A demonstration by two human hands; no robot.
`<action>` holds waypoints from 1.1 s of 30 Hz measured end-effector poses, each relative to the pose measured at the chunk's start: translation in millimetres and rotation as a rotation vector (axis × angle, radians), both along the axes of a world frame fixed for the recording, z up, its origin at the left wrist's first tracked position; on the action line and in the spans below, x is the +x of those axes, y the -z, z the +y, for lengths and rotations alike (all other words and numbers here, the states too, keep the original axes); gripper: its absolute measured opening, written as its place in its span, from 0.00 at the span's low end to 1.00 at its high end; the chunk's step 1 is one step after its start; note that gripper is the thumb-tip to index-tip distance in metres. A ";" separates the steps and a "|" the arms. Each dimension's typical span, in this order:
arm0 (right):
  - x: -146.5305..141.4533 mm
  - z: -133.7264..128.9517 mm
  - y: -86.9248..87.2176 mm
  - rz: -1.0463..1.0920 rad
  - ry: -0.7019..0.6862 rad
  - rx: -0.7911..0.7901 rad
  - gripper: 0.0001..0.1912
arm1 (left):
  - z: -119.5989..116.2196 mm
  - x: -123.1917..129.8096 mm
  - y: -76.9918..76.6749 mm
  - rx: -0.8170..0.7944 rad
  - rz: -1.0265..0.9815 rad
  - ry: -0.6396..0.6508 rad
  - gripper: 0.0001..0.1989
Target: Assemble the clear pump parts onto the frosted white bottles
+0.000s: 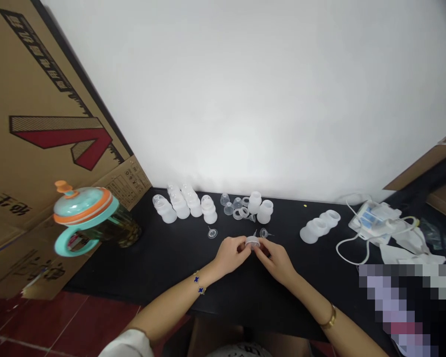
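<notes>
One translucent bottle collar (252,240), pinched between left hand (230,254) and right hand (277,259), thin stem (255,233) pointing far; looks like insert fitting, next move calls for even fingertip pressure.

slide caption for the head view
Left hand and right hand hold a round translucent plastic part over a black table, near white plastic bottles.

I find the held ring (252,240) whitish, the bottles (210,216) at left white with clear tops (207,200), and the table (163,263) black. The jug (109,220) at far left is teal trimmed in orange; the brown carton (26,94) carries a red, partly hatched mark (59,139).
</notes>
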State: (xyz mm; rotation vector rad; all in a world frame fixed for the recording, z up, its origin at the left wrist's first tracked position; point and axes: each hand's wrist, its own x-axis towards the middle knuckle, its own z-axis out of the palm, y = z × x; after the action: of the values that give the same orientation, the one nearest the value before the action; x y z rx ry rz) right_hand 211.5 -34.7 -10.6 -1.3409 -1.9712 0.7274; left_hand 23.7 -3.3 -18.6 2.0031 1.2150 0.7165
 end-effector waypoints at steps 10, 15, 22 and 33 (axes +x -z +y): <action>-0.1 0.8 -0.6 -0.050 -0.001 0.023 0.12 | -0.9 0.5 -4.6 -0.003 -0.003 -0.010 0.16; -0.3 0.9 -0.6 -0.049 0.002 0.028 0.13 | -0.8 0.8 -4.1 0.007 0.010 -0.016 0.16; -0.4 1.0 0.4 -0.045 0.000 0.047 0.12 | -0.3 0.3 -0.5 0.030 0.016 -0.013 0.17; -0.1 2.0 3.1 -0.093 0.002 0.060 0.12 | 1.3 -0.3 0.4 0.039 0.013 -0.007 0.17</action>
State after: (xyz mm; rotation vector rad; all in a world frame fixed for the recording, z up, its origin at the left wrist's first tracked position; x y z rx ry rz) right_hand 211.4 -32.6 -13.7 -1.3617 -2.0477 0.6099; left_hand 23.4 -2.0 -19.0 2.0393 1.2253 0.7371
